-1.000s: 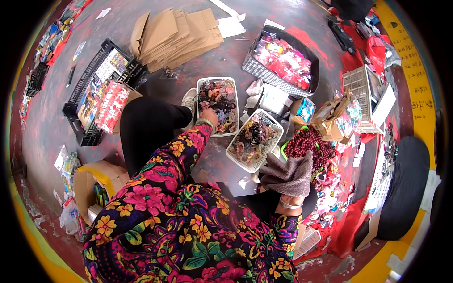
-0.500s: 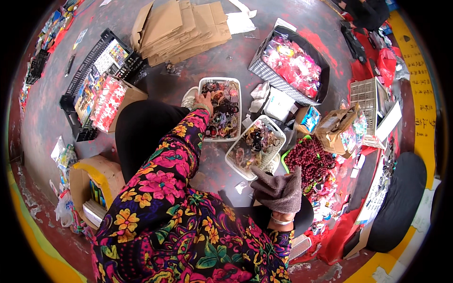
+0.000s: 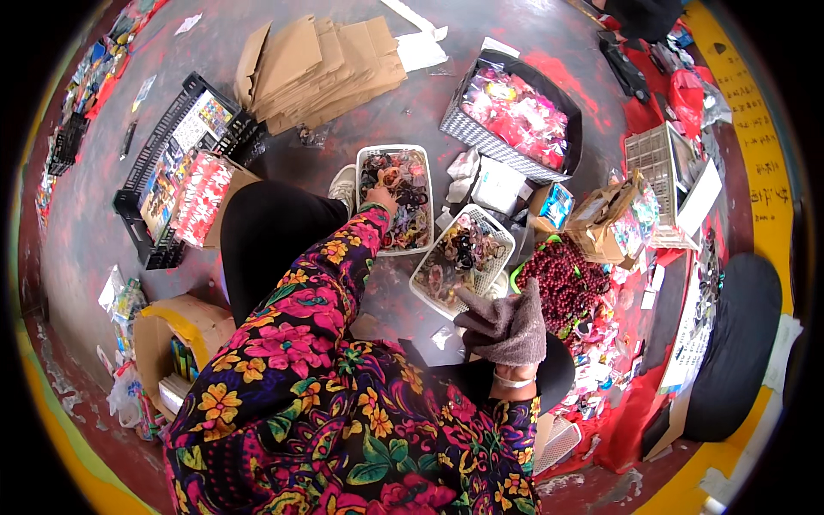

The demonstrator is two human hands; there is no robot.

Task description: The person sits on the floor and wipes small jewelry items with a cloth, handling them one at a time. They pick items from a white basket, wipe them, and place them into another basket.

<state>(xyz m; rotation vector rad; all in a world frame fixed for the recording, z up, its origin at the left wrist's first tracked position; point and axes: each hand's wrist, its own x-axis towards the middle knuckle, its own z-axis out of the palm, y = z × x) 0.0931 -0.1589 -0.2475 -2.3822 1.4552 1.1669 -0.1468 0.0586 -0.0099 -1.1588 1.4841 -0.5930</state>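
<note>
Stretching beneath the hands [image 3: 383,198], grip and openness unclear, streaked grey floor [image 3: 390,292] bears baskets [image 3: 408,252] and cardboard [image 3: 326,73].

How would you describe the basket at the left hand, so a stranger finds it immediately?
Find the flattened cardboard at the top. Below its right end stands the white basket. The left hand is at this one, while the slanted basket beside it sits nearer the brown cloth.

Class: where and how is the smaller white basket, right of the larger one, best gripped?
Probably at the smaller basket's near-end rim, coming from the wearer's side: its raised edge offers a hold and floor shows before it; the larger basket crowds its left.
</note>
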